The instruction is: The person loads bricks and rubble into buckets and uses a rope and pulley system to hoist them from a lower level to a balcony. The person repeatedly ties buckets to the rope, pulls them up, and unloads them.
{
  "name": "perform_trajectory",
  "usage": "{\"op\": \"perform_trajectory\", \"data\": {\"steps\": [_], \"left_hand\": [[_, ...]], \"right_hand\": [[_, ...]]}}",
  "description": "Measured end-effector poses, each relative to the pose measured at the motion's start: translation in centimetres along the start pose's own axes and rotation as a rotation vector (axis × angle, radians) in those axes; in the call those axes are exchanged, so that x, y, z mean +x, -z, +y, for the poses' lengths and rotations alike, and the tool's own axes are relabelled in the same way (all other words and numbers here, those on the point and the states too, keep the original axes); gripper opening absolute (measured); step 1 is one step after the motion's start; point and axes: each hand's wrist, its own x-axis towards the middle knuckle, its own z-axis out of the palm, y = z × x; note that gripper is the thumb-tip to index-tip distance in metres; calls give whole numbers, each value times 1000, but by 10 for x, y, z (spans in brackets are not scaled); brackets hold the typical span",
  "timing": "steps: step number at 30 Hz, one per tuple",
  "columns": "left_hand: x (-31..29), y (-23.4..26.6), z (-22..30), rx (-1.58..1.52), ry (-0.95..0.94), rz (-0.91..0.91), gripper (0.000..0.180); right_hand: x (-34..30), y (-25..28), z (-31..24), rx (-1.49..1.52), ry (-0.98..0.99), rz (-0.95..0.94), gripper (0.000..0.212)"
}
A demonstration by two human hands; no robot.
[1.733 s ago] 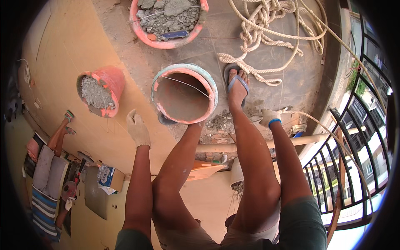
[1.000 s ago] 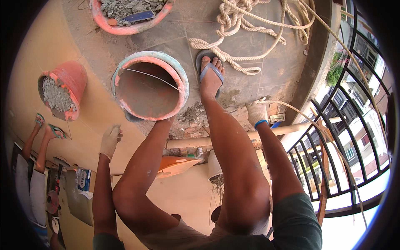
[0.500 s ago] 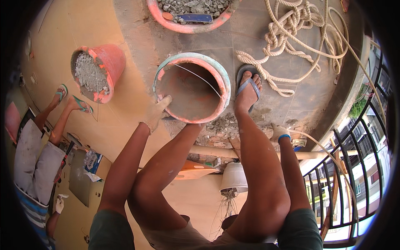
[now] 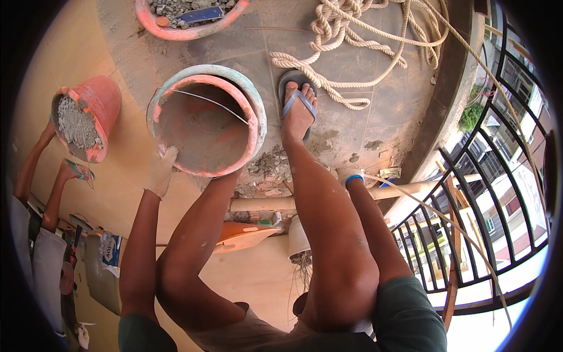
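Note:
My left hand [image 4: 159, 173], in a pale glove, grips the near-left rim of a bucket [image 4: 205, 138]. Reddish inside, dusty and holding no rubble, this bucket sits nested in or against a pale green-rimmed one [image 4: 258, 108]. Its wire handle [image 4: 205, 97] lies across the mouth. My right hand [image 4: 347, 174], gloved with a blue band at the wrist, is low beside my right shin, which partly hides it. A rope [image 4: 404, 196] runs from beside that hand toward the railing; its fingers are too hidden to show whether they hold it.
Coiled rope [image 4: 346, 35] lies beyond my right foot. A tub of rubble [image 4: 193, 32] stands at the far side, a red bucket of rubble [image 4: 105, 111] at left. A co-worker's leg [image 4: 32, 158] is near it. A black railing [image 4: 469, 234] borders the right; a pole [image 4: 264, 203] lies across.
The view has swung right, so things sit further left in it. The co-worker's legs have come closer to the red rubble bucket. My left hand stays on the bucket rim.

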Motion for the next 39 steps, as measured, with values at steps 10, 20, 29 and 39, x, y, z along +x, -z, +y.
{"op": "perform_trajectory", "data": {"steps": [10,20,29,39], "left_hand": [[-143,167,-28,-277,256,166,48],[-219,184,-151,-800,334,414,50],[-172,148,-176,-864,370,462,52],[-227,93,-165,-661,488,767,54]], "right_hand": [[20,-2,-34,145,264,629,52],[39,32,-66,135,58,90,54],[-46,55,34,44,12,123,48],[-170,58,6,164,15,169,41]]}}
